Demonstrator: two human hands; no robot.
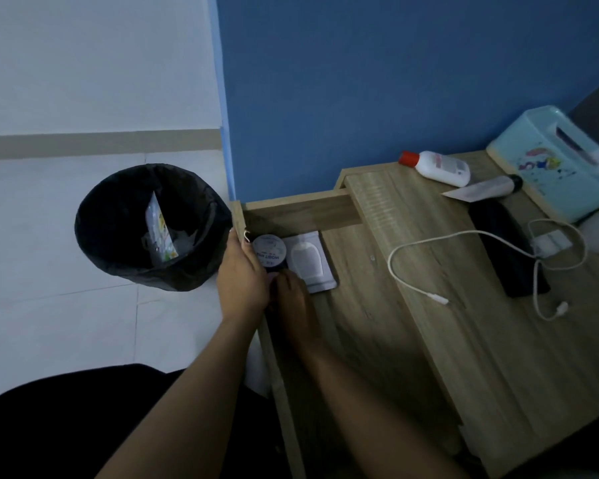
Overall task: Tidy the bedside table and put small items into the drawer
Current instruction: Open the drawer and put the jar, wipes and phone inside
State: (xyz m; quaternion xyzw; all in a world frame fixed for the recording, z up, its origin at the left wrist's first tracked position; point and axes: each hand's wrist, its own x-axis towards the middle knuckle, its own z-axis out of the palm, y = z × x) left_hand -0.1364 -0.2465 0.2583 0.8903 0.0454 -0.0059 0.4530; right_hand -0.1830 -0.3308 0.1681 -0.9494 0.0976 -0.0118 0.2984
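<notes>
The wooden bedside table (464,340) has its drawer (291,210) pulled out to the left. Inside the drawer lie a round jar (269,252) with a printed lid and a grey wet-wipes pack (310,262). My left hand (244,274) rests on the drawer's front edge against the jar. My right hand (293,299) reaches into the drawer just below the jar, fingers curled at its side. On the tabletop lie a white bottle with a red cap (440,167), a squeeze tube (484,190), a black case (505,250) and a white charging cable (464,257).
A bin with a black liner (118,236) and some packaging inside stands on the white floor left of the drawer. A turquoise tissue box (561,164) sits at the table's back right. The blue wall rises behind the table.
</notes>
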